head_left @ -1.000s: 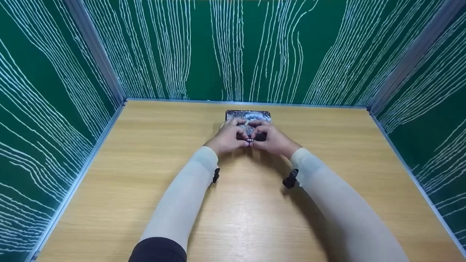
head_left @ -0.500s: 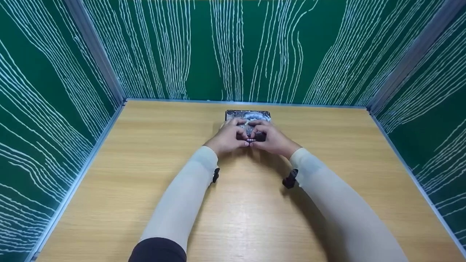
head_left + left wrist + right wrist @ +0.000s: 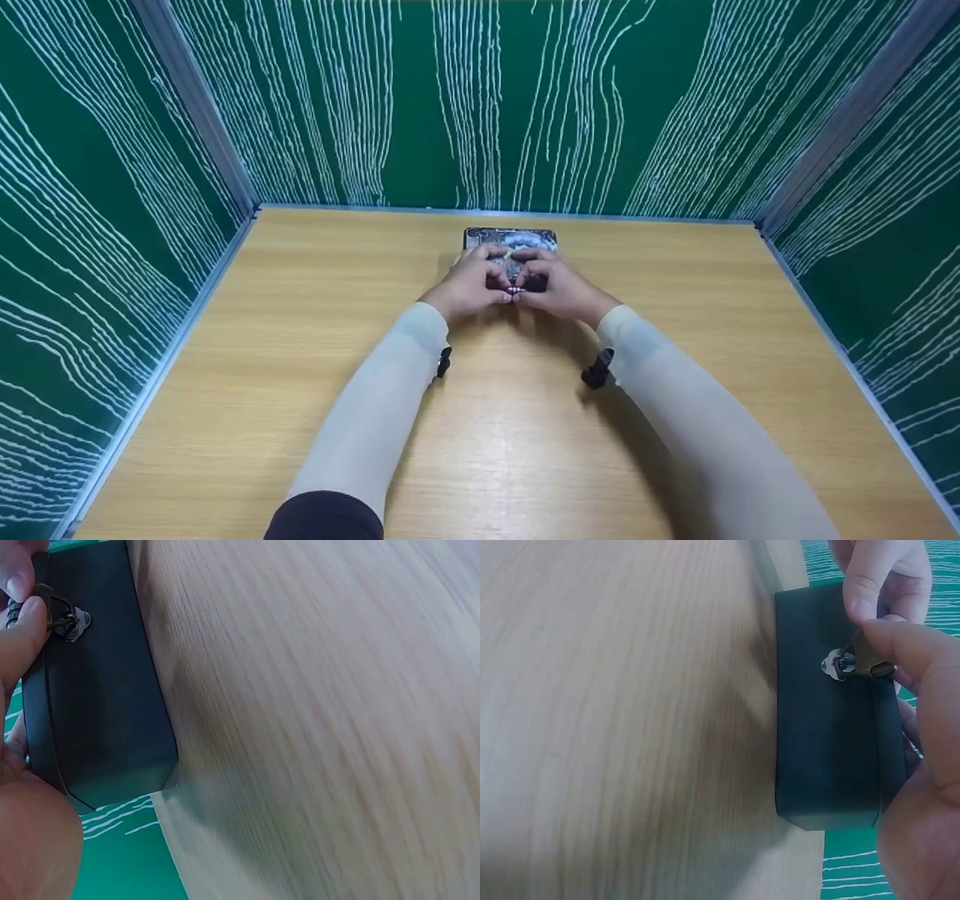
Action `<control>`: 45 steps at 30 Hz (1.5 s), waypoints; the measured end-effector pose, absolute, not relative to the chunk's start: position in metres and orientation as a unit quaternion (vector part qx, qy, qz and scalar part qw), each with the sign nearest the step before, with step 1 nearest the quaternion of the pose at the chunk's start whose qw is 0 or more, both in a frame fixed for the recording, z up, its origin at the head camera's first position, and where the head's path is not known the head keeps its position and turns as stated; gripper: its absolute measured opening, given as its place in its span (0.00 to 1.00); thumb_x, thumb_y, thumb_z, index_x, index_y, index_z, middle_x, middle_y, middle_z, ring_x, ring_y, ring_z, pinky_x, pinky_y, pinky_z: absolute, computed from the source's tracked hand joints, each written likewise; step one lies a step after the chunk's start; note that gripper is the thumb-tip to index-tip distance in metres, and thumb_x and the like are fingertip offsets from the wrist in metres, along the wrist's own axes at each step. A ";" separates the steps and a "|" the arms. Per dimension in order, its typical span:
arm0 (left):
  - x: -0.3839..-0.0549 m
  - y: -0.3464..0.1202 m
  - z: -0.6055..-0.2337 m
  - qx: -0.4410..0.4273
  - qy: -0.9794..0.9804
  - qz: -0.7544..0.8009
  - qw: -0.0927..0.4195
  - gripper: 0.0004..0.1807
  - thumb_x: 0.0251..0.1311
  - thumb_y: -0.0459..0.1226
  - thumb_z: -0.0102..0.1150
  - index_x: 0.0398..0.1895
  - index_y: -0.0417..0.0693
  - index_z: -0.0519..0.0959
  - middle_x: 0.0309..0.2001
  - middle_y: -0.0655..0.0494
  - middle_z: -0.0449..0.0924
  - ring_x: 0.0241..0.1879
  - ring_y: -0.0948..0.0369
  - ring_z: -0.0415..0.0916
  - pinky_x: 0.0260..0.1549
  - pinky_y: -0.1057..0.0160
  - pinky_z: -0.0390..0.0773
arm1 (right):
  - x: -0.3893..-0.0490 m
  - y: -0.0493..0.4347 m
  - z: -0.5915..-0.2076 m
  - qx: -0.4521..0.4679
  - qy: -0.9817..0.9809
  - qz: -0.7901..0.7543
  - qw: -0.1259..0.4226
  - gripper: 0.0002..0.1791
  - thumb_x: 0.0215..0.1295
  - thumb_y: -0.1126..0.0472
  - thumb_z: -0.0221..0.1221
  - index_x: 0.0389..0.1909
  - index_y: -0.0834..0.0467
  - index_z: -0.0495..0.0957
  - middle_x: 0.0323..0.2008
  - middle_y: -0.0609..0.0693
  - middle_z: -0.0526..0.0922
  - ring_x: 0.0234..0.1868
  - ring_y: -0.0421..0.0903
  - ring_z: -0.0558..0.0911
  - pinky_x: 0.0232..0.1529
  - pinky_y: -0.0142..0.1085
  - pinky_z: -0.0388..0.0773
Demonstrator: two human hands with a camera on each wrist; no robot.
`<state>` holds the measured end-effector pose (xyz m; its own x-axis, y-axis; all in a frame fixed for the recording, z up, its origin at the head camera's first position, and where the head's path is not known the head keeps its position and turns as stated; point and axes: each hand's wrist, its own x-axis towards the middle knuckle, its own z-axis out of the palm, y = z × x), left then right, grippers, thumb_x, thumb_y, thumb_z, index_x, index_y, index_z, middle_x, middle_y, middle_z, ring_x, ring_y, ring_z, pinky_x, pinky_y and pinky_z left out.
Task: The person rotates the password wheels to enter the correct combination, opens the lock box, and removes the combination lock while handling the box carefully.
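A dark box [image 3: 534, 237] with a patterned lid sits near the table's back edge. On its plain front, a metal hasp [image 3: 832, 664] carries a small brass-coloured combination padlock [image 3: 871, 660]. Ribbed dials [image 3: 13, 613] show between the fingertips in the left wrist view. My left hand [image 3: 469, 283] pinches the padlock from the left, its other fingers bent over the lid. From the right, my right hand [image 3: 564, 287] pinches it too, thumb close to the left thumb. Fingers hide part of the padlock and much of the lid.
The wooden table [image 3: 495, 420] stretches toward me under both forearms. Green panels [image 3: 416, 112] with white wavy lines stand behind and at both sides, joined by metal posts [image 3: 199, 105]. A small black device [image 3: 598, 369] hangs at the right wrist.
Both hands stay in place at the padlock. Its light-coloured dials look slightly different between the fingertips; the box stays almost still.
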<state>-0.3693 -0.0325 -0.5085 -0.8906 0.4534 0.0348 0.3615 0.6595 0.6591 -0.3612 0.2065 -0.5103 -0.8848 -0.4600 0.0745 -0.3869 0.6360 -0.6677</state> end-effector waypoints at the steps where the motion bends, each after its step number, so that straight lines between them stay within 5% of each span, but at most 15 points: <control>1: -0.369 -0.033 -0.509 0.224 0.909 0.346 0.066 0.06 0.70 0.44 0.79 0.37 0.61 0.89 0.88 0.62 0.63 0.91 0.45 0.49 0.92 0.37 0.46 | -0.361 0.206 -0.511 -0.237 0.903 -0.356 0.050 0.08 0.73 0.59 0.76 0.47 0.49 0.87 0.84 0.51 0.71 0.89 0.65 0.61 0.91 0.70 0.49; 12: -0.369 -0.033 -0.509 0.223 0.912 0.340 0.058 0.05 0.70 0.43 0.80 0.38 0.59 0.90 0.88 0.61 0.63 0.91 0.44 0.50 0.92 0.37 0.47 | -0.363 0.204 -0.511 -0.243 0.901 -0.356 0.045 0.11 0.71 0.63 0.76 0.47 0.52 0.85 0.84 0.53 0.70 0.88 0.65 0.63 0.90 0.63 0.61; 27: -0.368 -0.032 -0.511 0.222 0.912 0.341 0.057 0.06 0.69 0.43 0.79 0.37 0.60 0.89 0.88 0.63 0.63 0.91 0.45 0.50 0.92 0.37 0.47 | -0.362 0.205 -0.512 -0.236 0.900 -0.364 0.050 0.08 0.71 0.63 0.76 0.45 0.52 0.87 0.84 0.53 0.71 0.88 0.65 0.62 0.92 0.65 0.52; 45: -0.369 -0.033 -0.511 0.225 0.910 0.343 0.059 0.06 0.70 0.44 0.80 0.37 0.60 0.90 0.87 0.62 0.64 0.92 0.45 0.48 0.92 0.38 0.45 | -0.363 0.205 -0.516 -0.242 0.892 -0.380 0.037 0.10 0.69 0.62 0.76 0.45 0.52 0.85 0.82 0.55 0.72 0.87 0.64 0.63 0.91 0.64 0.57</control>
